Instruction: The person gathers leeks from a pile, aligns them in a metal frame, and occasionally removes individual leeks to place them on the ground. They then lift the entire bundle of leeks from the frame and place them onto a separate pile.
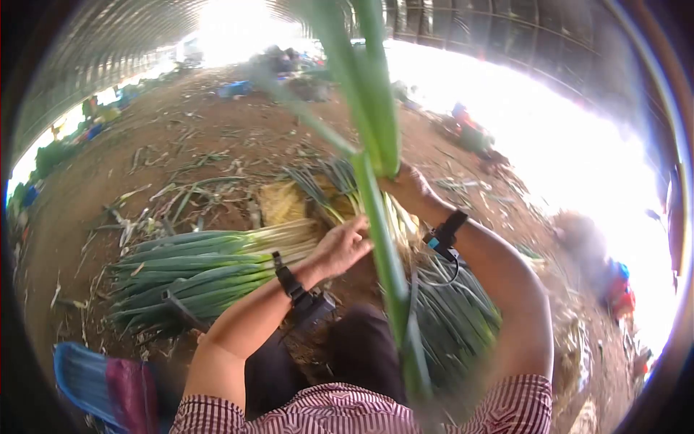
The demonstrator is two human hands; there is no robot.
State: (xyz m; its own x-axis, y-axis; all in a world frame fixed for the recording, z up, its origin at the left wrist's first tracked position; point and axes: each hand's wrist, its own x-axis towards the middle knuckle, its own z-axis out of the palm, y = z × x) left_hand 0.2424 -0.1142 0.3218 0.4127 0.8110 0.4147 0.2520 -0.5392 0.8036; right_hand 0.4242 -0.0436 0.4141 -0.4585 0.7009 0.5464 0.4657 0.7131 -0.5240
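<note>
My right hand (413,192) is wrapped round a large green onion (379,137), whose leaves rise blurred towards the camera. One long leaf bends down past my lap. Just left of that leaf, my left hand (341,247) has its fingers curled together; what they pinch, if anything, is hidden. A big pile of green onions (202,271) lies to the left, its white ends pointing at my left hand. More green onions (452,311) lie under my right forearm. Beyond my hands, a few green onions (325,189) rest by a yellow sack (283,202).
Leaf scraps and peelings litter the dirt floor (163,155). A blue and maroon item (108,387) is at the lower left. A blue object (235,88) lies farther back. Blurred figures or bundles stand at the right under the arched roof (506,32).
</note>
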